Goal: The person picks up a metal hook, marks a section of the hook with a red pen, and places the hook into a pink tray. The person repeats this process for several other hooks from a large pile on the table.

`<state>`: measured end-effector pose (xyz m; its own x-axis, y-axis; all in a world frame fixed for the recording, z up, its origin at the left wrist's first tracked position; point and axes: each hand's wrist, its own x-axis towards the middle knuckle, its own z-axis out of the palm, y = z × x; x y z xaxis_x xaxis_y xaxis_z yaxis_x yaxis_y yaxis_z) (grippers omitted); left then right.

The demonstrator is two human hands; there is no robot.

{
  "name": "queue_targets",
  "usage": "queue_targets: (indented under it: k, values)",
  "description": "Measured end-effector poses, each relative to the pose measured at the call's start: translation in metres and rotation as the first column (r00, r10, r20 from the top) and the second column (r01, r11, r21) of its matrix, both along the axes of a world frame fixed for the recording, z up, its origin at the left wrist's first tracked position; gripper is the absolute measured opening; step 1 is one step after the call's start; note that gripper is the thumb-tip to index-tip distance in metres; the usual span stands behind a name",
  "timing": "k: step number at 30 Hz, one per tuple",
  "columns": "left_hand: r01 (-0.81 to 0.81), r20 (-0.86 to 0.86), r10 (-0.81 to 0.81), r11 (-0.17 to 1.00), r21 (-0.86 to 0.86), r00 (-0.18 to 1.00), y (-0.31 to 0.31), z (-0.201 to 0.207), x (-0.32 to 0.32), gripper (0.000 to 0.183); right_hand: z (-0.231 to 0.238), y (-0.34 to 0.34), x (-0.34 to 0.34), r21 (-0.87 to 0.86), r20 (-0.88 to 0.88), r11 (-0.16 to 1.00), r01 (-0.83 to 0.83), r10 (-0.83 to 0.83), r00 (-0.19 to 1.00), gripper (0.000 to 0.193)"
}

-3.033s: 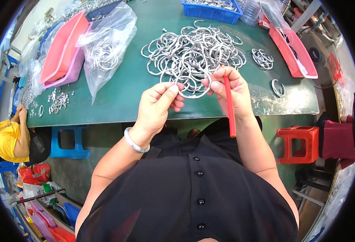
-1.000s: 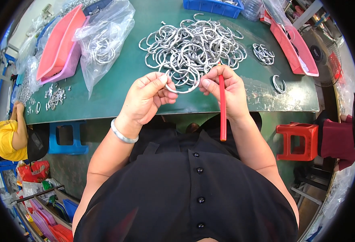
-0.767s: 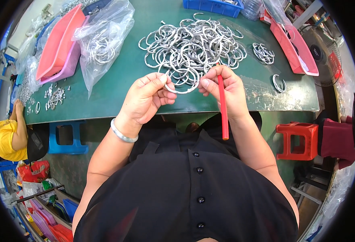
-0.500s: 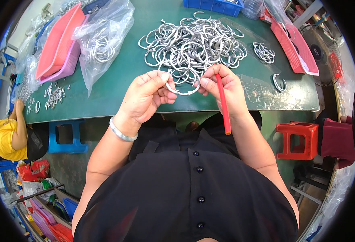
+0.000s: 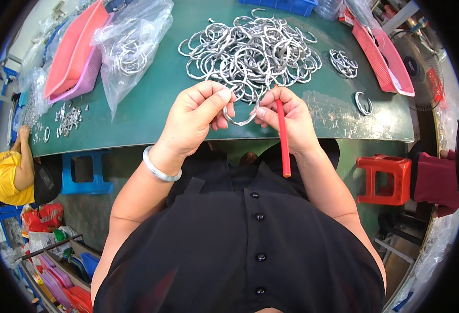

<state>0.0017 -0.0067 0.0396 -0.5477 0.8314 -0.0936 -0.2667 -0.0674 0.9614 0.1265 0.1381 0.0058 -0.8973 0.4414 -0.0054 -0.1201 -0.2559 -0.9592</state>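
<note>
In front of the table's near edge, a silver open bangle is held between both hands. My left hand pinches one side of it with thumb and forefinger. My right hand has its thumb and fingertips at the other side, and a red pencil-like stick is tucked in the same hand, pointing down toward me. Just beyond the fingers lies a large heap of similar silver bangles. My fingers partly cover the held bangle's ends.
Right of the heap lie a small group of bangles, a single bangle and a pink basket. On the left are a clear plastic bag, stacked baskets and small metal pieces. A person in yellow sits far left.
My left hand has shifted slightly right and turned over the bangle, which now looks narrower and more tilted. The red stick's lower end has swung a little left.
</note>
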Motion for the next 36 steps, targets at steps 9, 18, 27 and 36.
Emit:
queue_targets:
  k: [9,18,27,36]
  values:
    - [-0.029,0.041,0.035,0.989,-0.142,0.999,0.006,-0.032,-0.004,0.015,-0.019,0.0,0.01,0.561,0.053,0.826,0.05,-0.096,0.994,0.012]
    - [-0.011,0.089,0.037,0.963,-0.271,0.995,0.008,-0.035,-0.013,0.012,-0.01,0.002,0.019,0.436,0.038,0.892,0.117,-0.148,0.988,0.02]
    - [-0.026,0.061,0.046,0.953,-0.301,0.997,0.01,-0.036,-0.012,0.013,-0.018,0.003,0.028,0.414,-0.003,0.91,0.038,-0.04,0.999,0.012]
    - [-0.031,0.061,0.051,0.954,-0.297,0.997,0.01,-0.037,-0.011,0.013,-0.023,0.003,0.026,0.572,0.009,0.82,0.029,-0.041,0.999,0.016]
